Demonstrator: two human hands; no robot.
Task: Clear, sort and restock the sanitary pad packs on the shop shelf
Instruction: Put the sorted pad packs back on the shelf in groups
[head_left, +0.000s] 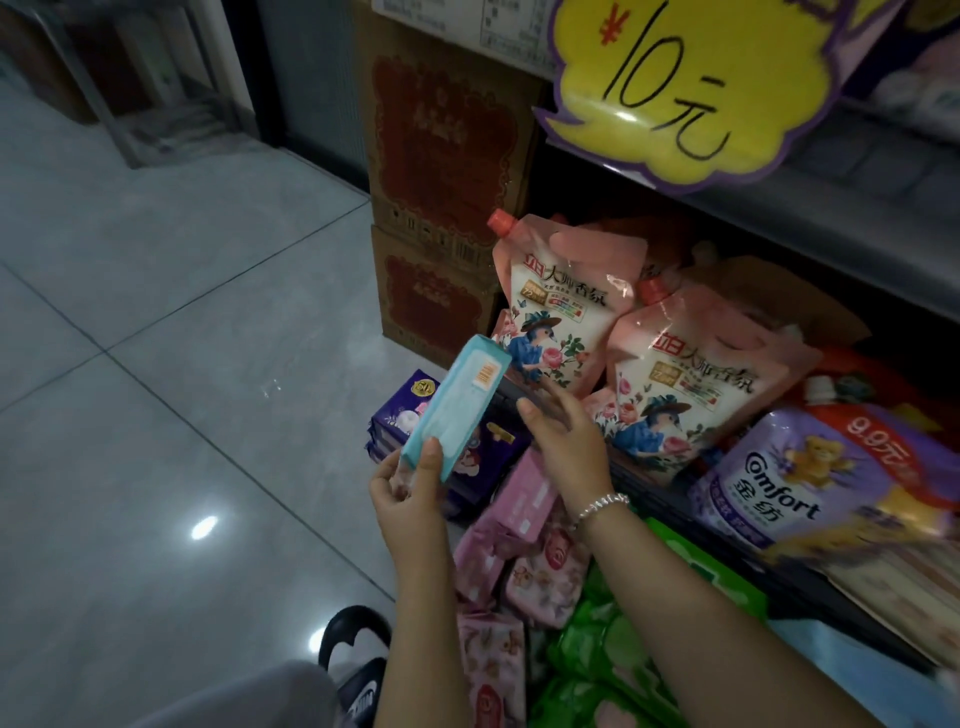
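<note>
My left hand grips the lower end of a light blue sanitary pad pack, which points up and away over the floor. My right hand, a bead bracelet on its wrist, hovers open just right of the pack with its fingers stretched toward the shelf. Below my hands lie purple packs, pink packs and green packs, piled on the floor against the shelf's foot.
Pink spouted refill pouches and a purple Comfort pouch stand on the bottom shelf. Stacked brown cartons stand left of the shelf. A yellow price sign hangs above. Grey floor tiles spread left; my slipper is below.
</note>
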